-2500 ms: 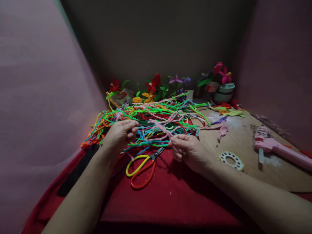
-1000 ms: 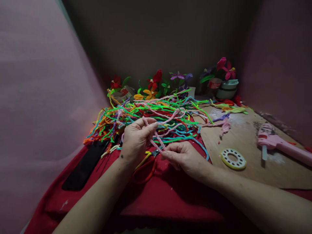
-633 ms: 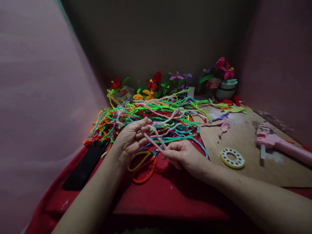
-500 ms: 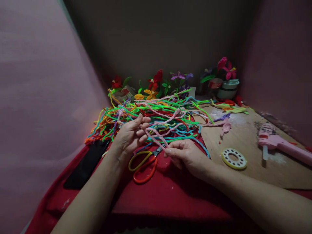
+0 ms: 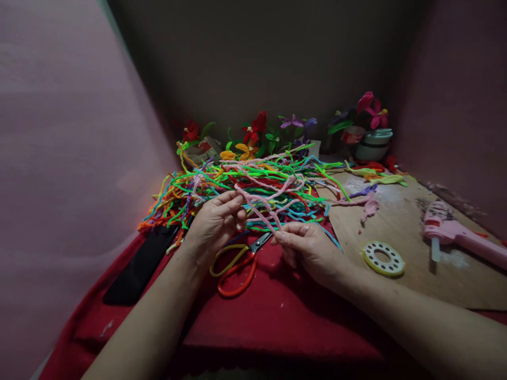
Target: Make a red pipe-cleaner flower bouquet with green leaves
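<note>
A tangled heap of coloured pipe cleaners [image 5: 253, 182] lies on the red cloth [image 5: 277, 316]. My left hand [image 5: 216, 224] and my right hand [image 5: 311, 248] both pinch a pink pipe cleaner [image 5: 259, 208] that runs bent between them, just in front of the heap. The left fingers close on its upper end, the right fingers on its lower end. Scissors with a yellow and an orange handle [image 5: 235, 264] lie on the cloth just below and between both hands.
A wooden board [image 5: 415, 248] at the right carries a pink glue gun [image 5: 455, 232], a white ring with holes [image 5: 383, 258] and scraps. Finished pipe-cleaner flowers [image 5: 253, 134] and a pot [image 5: 374, 142] stand at the back. A black flat object [image 5: 138, 269] lies at the left.
Both hands have drawn the pink pipe cleaner out of the heap and bent it between them. My left hand has moved right, closer to the right hand; the scissors have not moved.
</note>
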Demonstrator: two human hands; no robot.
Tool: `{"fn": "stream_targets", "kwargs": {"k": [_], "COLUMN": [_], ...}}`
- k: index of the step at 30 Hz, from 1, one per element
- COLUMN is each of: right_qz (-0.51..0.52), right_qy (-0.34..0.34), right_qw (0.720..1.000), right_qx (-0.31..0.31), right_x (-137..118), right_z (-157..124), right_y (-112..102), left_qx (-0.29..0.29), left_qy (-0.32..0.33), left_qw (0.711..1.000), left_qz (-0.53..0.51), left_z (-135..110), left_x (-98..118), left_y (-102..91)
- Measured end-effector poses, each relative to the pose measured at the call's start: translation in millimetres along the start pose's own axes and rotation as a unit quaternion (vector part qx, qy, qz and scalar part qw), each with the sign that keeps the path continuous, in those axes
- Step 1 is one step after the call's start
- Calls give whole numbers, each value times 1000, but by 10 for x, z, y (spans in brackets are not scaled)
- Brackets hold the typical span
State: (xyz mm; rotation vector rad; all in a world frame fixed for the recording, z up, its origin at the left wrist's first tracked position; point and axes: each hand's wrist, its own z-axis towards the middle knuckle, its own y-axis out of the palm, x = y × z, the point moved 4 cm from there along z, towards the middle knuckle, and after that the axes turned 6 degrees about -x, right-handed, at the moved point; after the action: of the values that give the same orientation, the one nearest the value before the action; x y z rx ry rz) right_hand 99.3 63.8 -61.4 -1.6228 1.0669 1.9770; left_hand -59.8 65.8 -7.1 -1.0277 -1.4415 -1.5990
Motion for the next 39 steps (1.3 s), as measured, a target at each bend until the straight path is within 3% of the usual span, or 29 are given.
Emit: {"fn": "stream_targets", "kwargs": {"k": [4,11,15,19,22,25,28,31,32,34,37,39], "right_qz": [-10,-50,86,255,246,217,174,110,112,151,223,246], "right_qy": [5,11,8,33,39,26,-20,-127,-137,-93,22,35], "right_qw": [1000,999,996,963,968,976,981,964,955,950,965,968], "right_qx": [7,-3,34,78,38,7,81,207,238,259,140,38], "right_x": [-14,-24,-17,-29,-70,-116,-198,-345,-364,-330,-214,-180], "right_z": [-4,-4,36,62,58,53,60,27,9,-14,-19,-24], "right_y": [-1,16,-52,-121,-96,-76,-162,-282,-301,-281,-94,36], "left_qx": [27,21,51,31,-13,-15,17,73,85,90,64,43], "left_qy": [18,15,32,13,4,27,86,166,190,220,227,209], "left_qw": [999,1000,998,999,998,996,993,978,971,963,962,965], "left_qz": [18,15,29,42,63,78,83,106,114,126,140,151], "left_z": [2,37,30,0,-23,-44,-76,-141,-166,-211,-250,-264], "left_x": [22,8,22,6,-23,-34,1,81,106,134,94,10], "left_y": [-12,-57,-84,-15,83,147,178,201,219,271,357,395]}}
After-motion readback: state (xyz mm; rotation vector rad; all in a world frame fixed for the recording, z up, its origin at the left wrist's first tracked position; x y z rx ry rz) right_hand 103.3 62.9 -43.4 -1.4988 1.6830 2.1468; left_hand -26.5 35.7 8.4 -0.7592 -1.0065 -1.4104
